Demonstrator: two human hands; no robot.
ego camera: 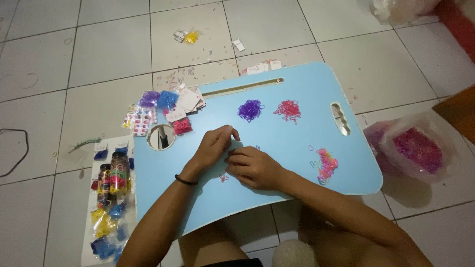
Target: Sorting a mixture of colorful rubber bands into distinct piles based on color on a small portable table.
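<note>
Centrally, my left hand [213, 144] and right hand [253, 168], fingers curled, pinch something too small to identify on the blue table [277, 89]; purple [250, 109], pink [288, 109] and mixed [326, 164] band piles lie sorted, while the bagged pink bands [418, 148] at right remain unsorted.

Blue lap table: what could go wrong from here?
1. The mixed-colour band pile sits close to the right edge of the blue lap table; a nudge from the right forearm might push bands onto the floor.
2. The purple pile and pink pile lie close together and could mix.
3. Both hands, left and right, cover what they pinch, so a small band could slip unnoticed.
</note>
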